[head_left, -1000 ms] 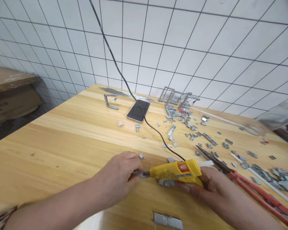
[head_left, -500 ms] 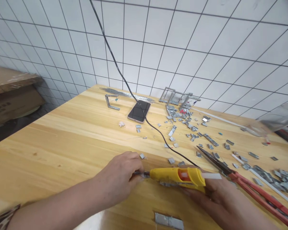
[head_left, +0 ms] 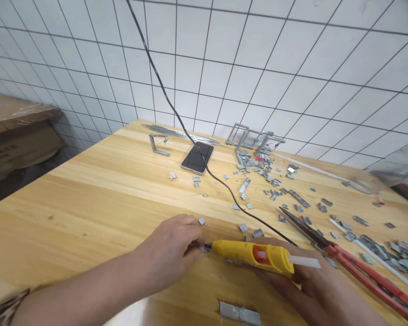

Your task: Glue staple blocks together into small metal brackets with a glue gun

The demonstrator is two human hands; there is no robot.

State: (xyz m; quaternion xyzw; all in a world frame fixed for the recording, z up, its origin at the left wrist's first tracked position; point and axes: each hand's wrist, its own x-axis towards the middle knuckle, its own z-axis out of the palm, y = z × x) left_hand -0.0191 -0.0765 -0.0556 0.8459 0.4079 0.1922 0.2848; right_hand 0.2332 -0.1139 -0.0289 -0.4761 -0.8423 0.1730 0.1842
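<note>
My right hand (head_left: 301,276) is wrapped round a yellow hot glue gun (head_left: 238,251), with a whitish glue stick (head_left: 305,261) poking out of its back end. The gun's nozzle points left and meets the fingers of my left hand (head_left: 177,242). Those fingers are pinched together by the nozzle tip; a thin dark grey edge shows between them, but what they hold is mostly hidden. Below the gun, a flat grey metal strip piece (head_left: 240,313) lies on the wooden table (head_left: 98,199).
Red-handled snips (head_left: 357,262) lie right of my right hand. Grey metal scraps (head_left: 403,258) are scattered over the right side. A phone (head_left: 197,158), thin rods (head_left: 177,132) and bent metal frames (head_left: 265,144) sit towards the tiled wall. A black cord (head_left: 224,184) crosses the table.
The glue gun's back end has tilted slightly down, and my right hand has shifted a little with it. My left hand stays almost where it was.
</note>
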